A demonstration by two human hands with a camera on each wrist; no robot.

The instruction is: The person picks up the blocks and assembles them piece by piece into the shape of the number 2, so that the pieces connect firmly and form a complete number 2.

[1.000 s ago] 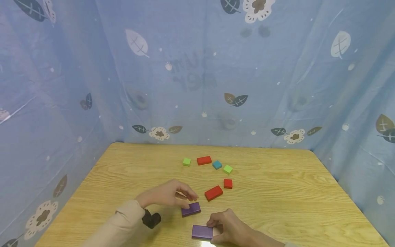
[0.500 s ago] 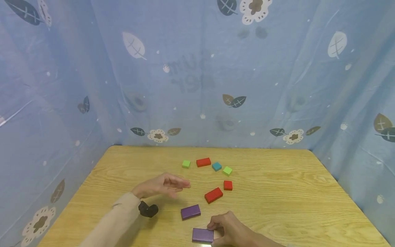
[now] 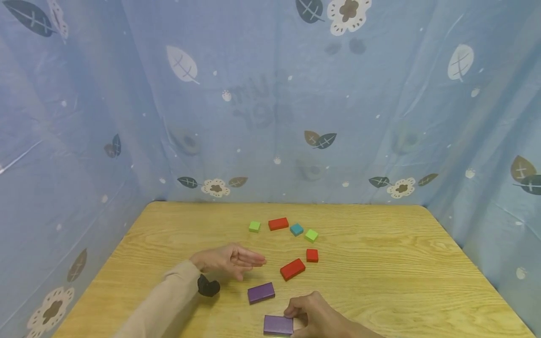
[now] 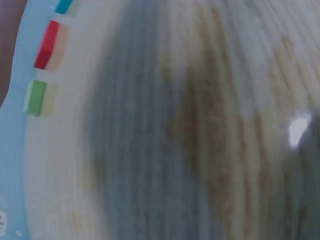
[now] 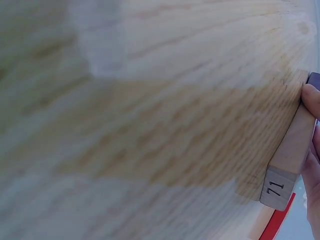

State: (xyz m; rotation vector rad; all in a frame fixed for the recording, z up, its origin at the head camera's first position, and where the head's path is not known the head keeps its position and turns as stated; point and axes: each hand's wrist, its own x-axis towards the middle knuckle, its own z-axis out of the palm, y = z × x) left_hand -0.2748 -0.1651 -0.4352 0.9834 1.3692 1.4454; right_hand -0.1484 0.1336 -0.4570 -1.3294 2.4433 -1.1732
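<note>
Two Blocks in Line, Seven Lying Loose

A blue curtain (image 3: 262, 70) closes in the wood-grained table (image 3: 380, 263). Over the table's near left, the person's left hand (image 3: 230, 260) hangs with fingers extended, holding nothing. The right hand (image 3: 317, 314), close to the near edge, pinches a plain wooden block (image 5: 292, 145) marked 71. That piece lies end-on to the front purple block (image 3: 278, 325); fingers cover the join, so whether the two touch cannot be told.

The other purple block (image 3: 261, 293) rests below the left hand, untouched. Farther off lie the near red block (image 3: 292, 269) and, well beyond it, the far red block (image 3: 278, 224). Smallest are the small red block (image 3: 312, 255), the left green block (image 3: 254, 226), the blue block (image 3: 297, 229) and, just beside it, the right green block (image 3: 311, 235).

The work looks early: only the pair at the right hand seems lined up, and its grip is not yet released. The other seven appear unarranged, though some may be meant to stay put.
</note>
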